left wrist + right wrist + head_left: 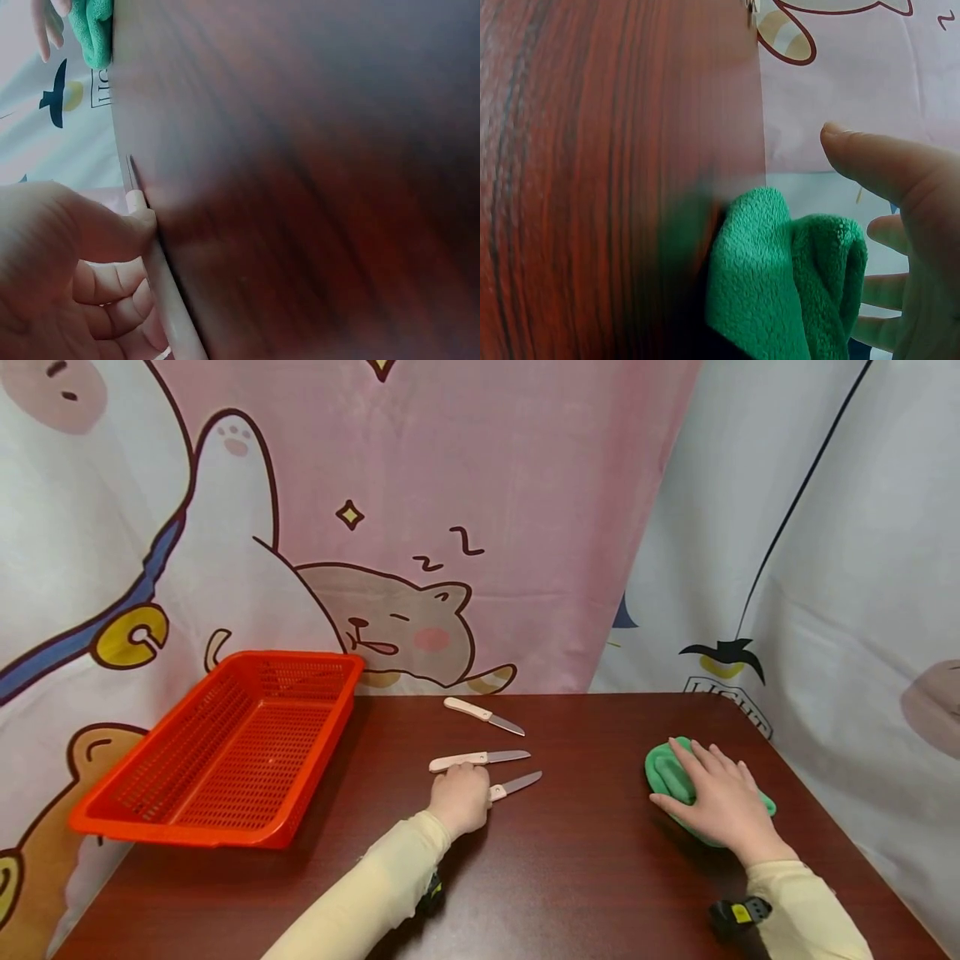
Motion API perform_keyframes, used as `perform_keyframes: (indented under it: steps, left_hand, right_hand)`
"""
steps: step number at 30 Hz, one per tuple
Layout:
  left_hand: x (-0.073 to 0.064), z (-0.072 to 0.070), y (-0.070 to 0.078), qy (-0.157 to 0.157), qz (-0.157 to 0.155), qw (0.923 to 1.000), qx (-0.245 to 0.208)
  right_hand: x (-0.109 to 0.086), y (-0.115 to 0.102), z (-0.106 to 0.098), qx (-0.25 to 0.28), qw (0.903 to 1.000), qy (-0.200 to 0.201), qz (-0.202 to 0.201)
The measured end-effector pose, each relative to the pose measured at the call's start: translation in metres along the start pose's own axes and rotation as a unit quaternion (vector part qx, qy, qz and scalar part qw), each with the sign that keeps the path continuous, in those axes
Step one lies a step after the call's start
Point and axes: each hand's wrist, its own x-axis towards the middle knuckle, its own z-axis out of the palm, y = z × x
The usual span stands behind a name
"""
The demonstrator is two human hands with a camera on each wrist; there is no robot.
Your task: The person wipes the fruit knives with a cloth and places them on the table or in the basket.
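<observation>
Three knives with pale handles lie on the table. My left hand (460, 797) grips the handle of the nearest knife (517, 785), whose blade points right. In the left wrist view the thumb presses along that handle (171, 304) and the fingers curl at its side. Just beyond the hand is a second knife (480, 761); a third knife (483, 716) lies farther back. At the right, my right hand (723, 802) is spread over a crumpled green cloth (670, 774). The right wrist view shows its thumb and fingers extended beside the cloth (754, 277); whether they touch it is unclear.
An orange-red plastic basket (303, 814) with perforated walls stands on the left of the dark wooden table (592, 868). A printed cartoon curtain (525, 527) hangs behind the table's back edge.
</observation>
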Motion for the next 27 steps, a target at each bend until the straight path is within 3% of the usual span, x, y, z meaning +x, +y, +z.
perform_keyframes:
  steps: [9, 21, 27]
  left_hand:
    - [0.0, 0.001, 0.004, -0.01, -0.011, 0.9995, 0.027]
    - [0.0, -0.005, -0.002, -0.017, 0.028, 0.997, -0.07]
    - [-0.001, -0.008, -0.003, -0.01, 0.054, 0.9935, -0.1]
  right_hand:
    - [0.0, 0.007, -0.001, 0.01, 0.9999, -0.005, 0.012]
    - [0.005, 0.012, -0.001, 0.003, 0.9996, -0.016, 0.022]
    - [0.007, 0.013, -0.002, 0.001, 0.9984, -0.044, 0.036]
